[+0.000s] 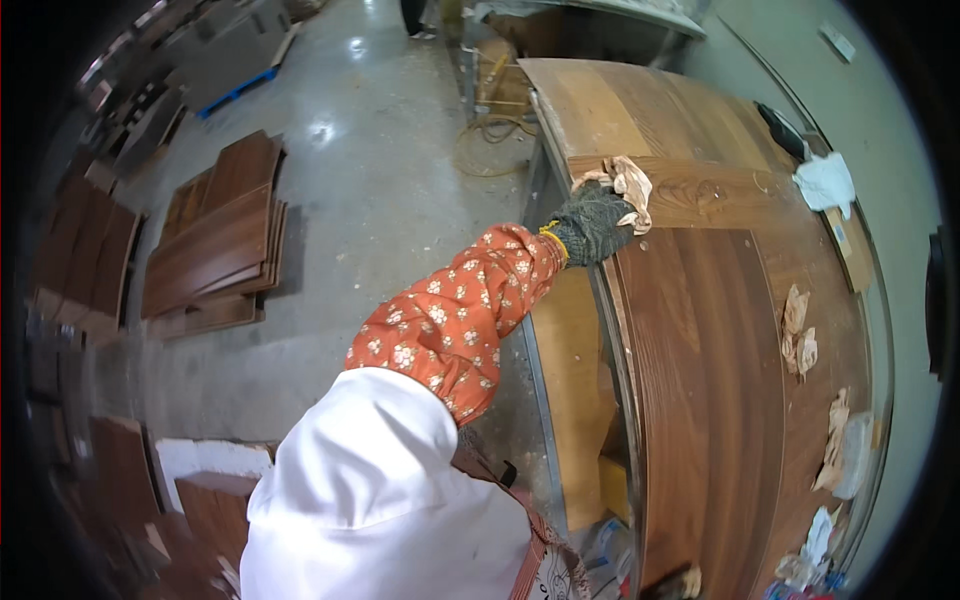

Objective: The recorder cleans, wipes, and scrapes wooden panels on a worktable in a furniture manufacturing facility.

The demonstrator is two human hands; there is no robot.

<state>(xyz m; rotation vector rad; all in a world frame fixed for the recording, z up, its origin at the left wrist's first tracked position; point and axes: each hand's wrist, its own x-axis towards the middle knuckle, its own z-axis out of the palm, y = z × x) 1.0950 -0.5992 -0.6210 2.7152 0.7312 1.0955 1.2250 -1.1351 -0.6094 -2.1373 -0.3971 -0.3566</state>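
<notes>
My left hand (590,225), in a dark grey knit glove, reaches out over the near-left edge of a workbench. Its fingers are closed on a crumpled tan rag (632,190), which bunches up around the fingertips. Below it lies a wood-grain panel (700,390), reddish brown with darker streaks. The rag rests by the panel's far end, on a lighter brown board surface (720,190). At the lower edge of the view, what looks like my right hand (683,583) shows as a dark glove with a tan patch, over the panel's near end. Its fingers are mostly cut off.
More crumpled tan rags (797,335) lie along the bench's right side. A white cloth (825,183) and a dark-handled tool (780,130) sit by the wall. Brown panels (215,240) are stacked on the floor at left. A yellowish hose (490,140) coils beyond the bench.
</notes>
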